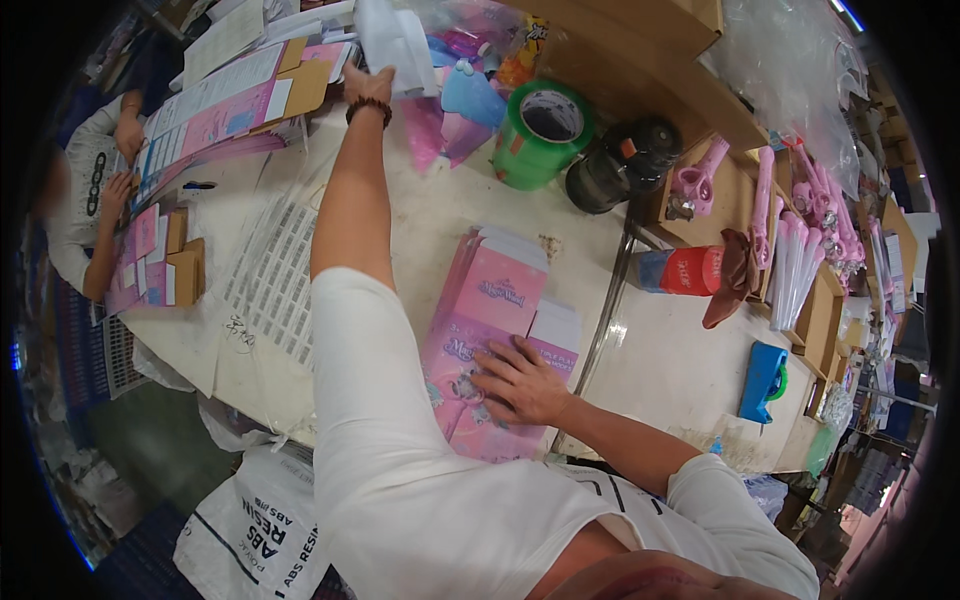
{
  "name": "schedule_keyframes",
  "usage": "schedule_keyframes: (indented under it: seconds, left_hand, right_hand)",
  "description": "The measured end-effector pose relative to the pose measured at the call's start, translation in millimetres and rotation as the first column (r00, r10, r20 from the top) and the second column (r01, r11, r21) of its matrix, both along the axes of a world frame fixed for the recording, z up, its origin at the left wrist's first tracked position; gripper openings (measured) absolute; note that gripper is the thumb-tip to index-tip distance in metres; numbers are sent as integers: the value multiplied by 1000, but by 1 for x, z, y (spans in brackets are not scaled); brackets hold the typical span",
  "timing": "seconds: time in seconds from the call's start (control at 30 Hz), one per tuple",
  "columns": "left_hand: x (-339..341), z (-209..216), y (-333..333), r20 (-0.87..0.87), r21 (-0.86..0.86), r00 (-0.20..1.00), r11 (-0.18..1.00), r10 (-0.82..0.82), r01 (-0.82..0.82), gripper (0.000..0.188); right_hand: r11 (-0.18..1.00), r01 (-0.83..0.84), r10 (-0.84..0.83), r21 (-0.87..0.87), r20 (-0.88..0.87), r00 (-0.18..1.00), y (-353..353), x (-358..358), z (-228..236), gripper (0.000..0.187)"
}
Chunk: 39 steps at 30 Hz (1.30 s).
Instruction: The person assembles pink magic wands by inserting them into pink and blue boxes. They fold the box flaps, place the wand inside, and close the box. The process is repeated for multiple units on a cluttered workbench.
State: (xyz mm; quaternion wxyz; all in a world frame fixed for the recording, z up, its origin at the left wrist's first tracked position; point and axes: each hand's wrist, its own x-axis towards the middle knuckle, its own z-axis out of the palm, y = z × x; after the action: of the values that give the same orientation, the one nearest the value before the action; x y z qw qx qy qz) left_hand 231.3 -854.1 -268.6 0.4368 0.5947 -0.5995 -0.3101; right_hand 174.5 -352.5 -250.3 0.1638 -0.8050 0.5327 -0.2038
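Observation:
My left hand (368,90), with a dark bracelet at the wrist, reaches to the far side of the table. Its fingers close at the lower edge of a bent white sheet (395,48); their tips are partly hidden. Flat on a stack of pink flattened cartons (490,290) lies my right hand (522,382), fingers spread. The cartons have white flaps and printed fronts, and rest before me at the table's middle.
Behind the cartons stand a green tape roll (543,135) and a dark jar (625,165). Pink toy wands (800,190) fill boxes at right, near a blue tape dispenser (764,383). A person (95,190) handles pink cartons (225,115) at left.

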Motion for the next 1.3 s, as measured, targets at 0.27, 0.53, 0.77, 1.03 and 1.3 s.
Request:
schedule_keyframes:
  seconds: [0.27, 0.53, 0.77, 1.03, 1.3]
  left_hand:
    - [30, -26, 67, 12, -58, 982, 980, -189, 189, 81]
    - [123, -3, 247, 153, 186, 866, 875, -475, 447, 64]
    - [200, 51, 435, 459, 240, 724, 856, -515, 457, 69]
    - [273, 68, 518, 373, 512, 781, 813, -502, 278, 69]
    - [310, 9, 526, 71, 547, 910, 779, -408, 307, 74]
  right_hand:
    - [1000, 0, 0, -23, 12, 1000, -1, 1, -1, 41]
    - [999, -9, 10, 35, -40, 999, 5, 3, -7, 44]
    - [997, -29, 26, -68, -52, 998, 8, 7, -6, 41]
    - [993, -44, 41, -107, -37, 998, 8, 4, -13, 40]
    - [986, -85, 73, -144, -86, 994, 1, -1, -34, 40]
